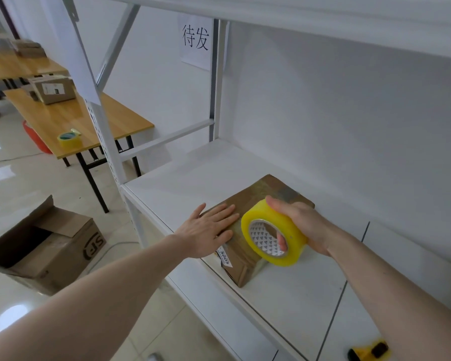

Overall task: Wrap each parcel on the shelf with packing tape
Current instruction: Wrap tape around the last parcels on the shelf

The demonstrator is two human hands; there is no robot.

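Two bare hands reach over a white shelf (284,295). The parcel (248,204) is a flat brown box lying on the shelf, close to its front edge. The left hand (206,229) lies flat on top of the parcel with straight fingers, pressing it down. The right hand (301,221) holds a big yellow tape roll (272,233), with a finger poking through the hole in the middle. The roll stands on its edge, over the right side of the parcel. A white label (225,257) with numbers sticks to the front of the parcel.

Nearer than the parcel and to its right, a small yellow and black tool (370,351) lies at the shelf's front edge. Left of the parcel and lower, an open cardboard box (44,251) sits on the shiny tiled floor (11,178). Farther left, a wooden desk (63,121) carries another tape roll (69,139) and a small carton (54,91). Behind the parcel, up on the white wall, hangs a paper sign (195,40).
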